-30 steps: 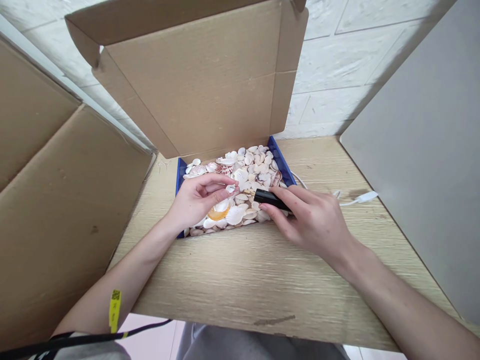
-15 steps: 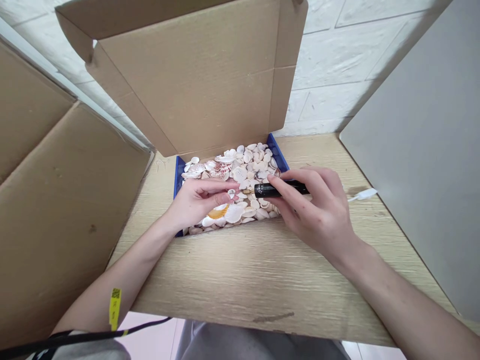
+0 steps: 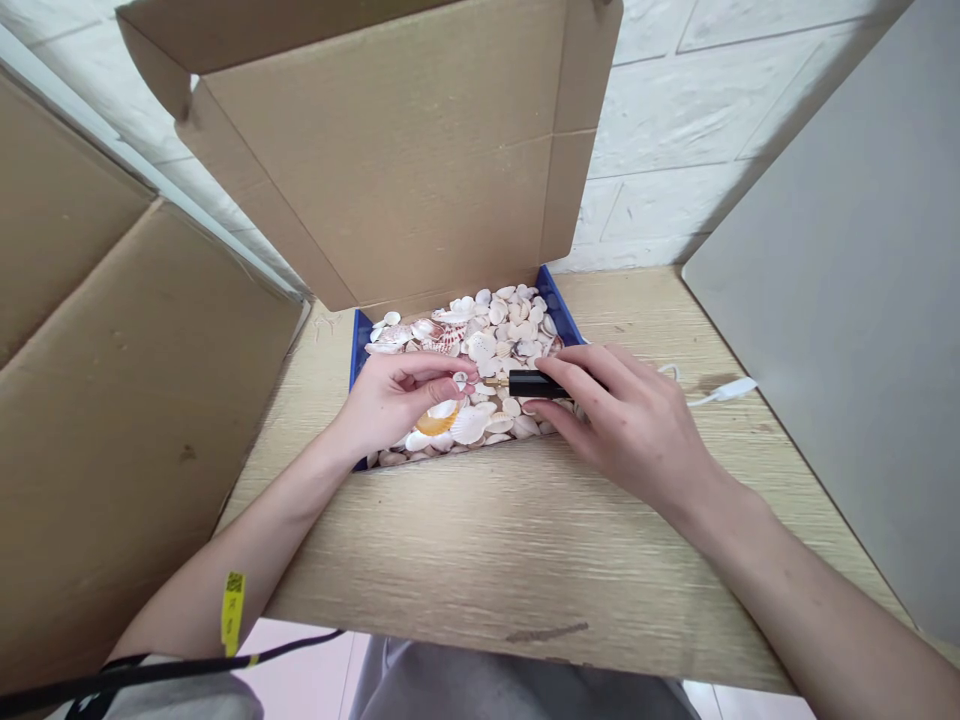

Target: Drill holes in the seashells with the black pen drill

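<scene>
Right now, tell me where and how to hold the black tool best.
Probably by its black barrel, coming from the right, as the right grip does: the barrel is thick and straight, while the slim brass-coloured tip points toward the left grip.

Over the box (image 3: pixel 562 306) of shells (image 3: pixel 472 424), we pinch a small shell (image 3: pixel 460 381) in our left hand (image 3: pixel 401 400) and grip a black tool (image 3: pixel 534 383) in our right hand (image 3: pixel 637 430), its tip (image 3: pixel 496 381) pointing left, the lid (image 3: pixel 405 160) raised at the far side.

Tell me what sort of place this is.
Probably a small craft corner: seashells fill an open cardboard box on a wood-grain tabletop, and the right hand holds what looks like a mini drill.
</scene>
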`<state>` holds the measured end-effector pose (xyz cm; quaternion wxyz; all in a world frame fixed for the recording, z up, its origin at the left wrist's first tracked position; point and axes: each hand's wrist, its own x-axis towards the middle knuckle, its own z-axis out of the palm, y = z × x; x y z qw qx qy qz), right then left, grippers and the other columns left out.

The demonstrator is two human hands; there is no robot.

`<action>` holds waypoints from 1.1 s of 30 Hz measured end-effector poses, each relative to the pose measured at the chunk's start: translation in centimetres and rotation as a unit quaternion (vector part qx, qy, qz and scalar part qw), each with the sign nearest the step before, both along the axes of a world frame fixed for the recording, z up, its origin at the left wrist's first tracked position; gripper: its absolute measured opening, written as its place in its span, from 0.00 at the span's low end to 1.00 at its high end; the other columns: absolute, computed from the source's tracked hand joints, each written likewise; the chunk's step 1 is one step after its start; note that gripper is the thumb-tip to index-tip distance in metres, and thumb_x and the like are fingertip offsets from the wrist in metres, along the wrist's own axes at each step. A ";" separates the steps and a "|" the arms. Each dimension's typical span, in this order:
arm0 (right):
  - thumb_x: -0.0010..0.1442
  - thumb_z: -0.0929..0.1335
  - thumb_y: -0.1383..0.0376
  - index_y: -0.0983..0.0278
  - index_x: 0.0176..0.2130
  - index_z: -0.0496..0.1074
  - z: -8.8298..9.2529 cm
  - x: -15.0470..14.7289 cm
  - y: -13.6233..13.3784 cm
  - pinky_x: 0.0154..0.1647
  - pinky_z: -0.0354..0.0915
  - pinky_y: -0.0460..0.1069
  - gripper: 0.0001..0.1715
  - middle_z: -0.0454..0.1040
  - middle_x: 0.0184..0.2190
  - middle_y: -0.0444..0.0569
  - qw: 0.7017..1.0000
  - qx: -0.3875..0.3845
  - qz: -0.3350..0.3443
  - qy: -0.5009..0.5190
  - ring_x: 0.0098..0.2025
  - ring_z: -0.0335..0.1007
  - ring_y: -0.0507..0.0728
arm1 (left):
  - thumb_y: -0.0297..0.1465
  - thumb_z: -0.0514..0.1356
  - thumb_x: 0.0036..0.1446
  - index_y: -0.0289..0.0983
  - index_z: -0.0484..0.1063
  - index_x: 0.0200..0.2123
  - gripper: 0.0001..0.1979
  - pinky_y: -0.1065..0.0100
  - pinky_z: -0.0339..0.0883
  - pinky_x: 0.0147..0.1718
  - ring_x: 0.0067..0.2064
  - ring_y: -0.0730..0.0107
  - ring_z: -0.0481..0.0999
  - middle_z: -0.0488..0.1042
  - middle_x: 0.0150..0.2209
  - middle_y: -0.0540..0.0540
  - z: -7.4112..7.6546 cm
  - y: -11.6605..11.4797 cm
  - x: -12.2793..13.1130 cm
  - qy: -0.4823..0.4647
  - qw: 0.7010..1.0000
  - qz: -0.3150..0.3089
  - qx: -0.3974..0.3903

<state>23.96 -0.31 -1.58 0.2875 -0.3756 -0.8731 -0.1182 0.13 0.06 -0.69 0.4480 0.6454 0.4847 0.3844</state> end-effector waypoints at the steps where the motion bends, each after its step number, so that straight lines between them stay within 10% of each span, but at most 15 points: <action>1: 0.59 0.67 0.63 0.67 0.46 0.69 0.0 0.0 0.0 0.32 0.63 0.48 0.15 0.74 0.39 0.50 1.000 0.012 0.001 0.000 0.36 0.68 0.55 | 0.30 0.65 0.51 0.39 0.79 0.37 0.08 0.69 0.73 0.39 0.39 0.68 0.79 0.81 0.39 0.46 0.0 0.0 0.0 -0.001 1.000 0.002 -0.002; 17: 0.57 0.69 0.63 0.68 0.45 0.69 0.4 0.1 -0.1 0.39 0.64 0.52 0.17 0.75 0.36 0.53 0.997 0.056 0.015 0.056 0.38 0.68 0.58 | 0.25 0.65 0.50 0.42 0.80 0.36 0.09 0.70 0.71 0.30 0.33 0.70 0.77 0.81 0.32 0.47 0.1 0.1 -0.2 0.033 0.994 -0.067 0.074; 22: 0.63 0.63 0.57 0.66 0.41 0.71 0.1 -0.1 -0.3 0.28 0.58 0.47 0.16 0.72 0.26 0.46 0.999 -0.036 -0.028 0.029 0.29 0.66 0.53 | 0.24 0.65 0.50 0.44 0.80 0.36 0.10 0.70 0.73 0.33 0.34 0.70 0.78 0.81 0.33 0.49 0.0 0.0 -0.4 0.015 0.991 -0.023 0.134; 33: 0.60 0.66 0.60 0.68 0.44 0.69 0.4 -0.2 -0.5 0.29 0.58 0.47 0.16 0.72 0.28 0.48 0.999 0.033 0.006 0.026 0.30 0.63 0.52 | 0.30 0.65 0.50 0.41 0.80 0.33 0.06 0.65 0.74 0.36 0.36 0.66 0.78 0.81 0.35 0.48 0.4 -0.2 0.0 0.033 0.993 0.060 0.093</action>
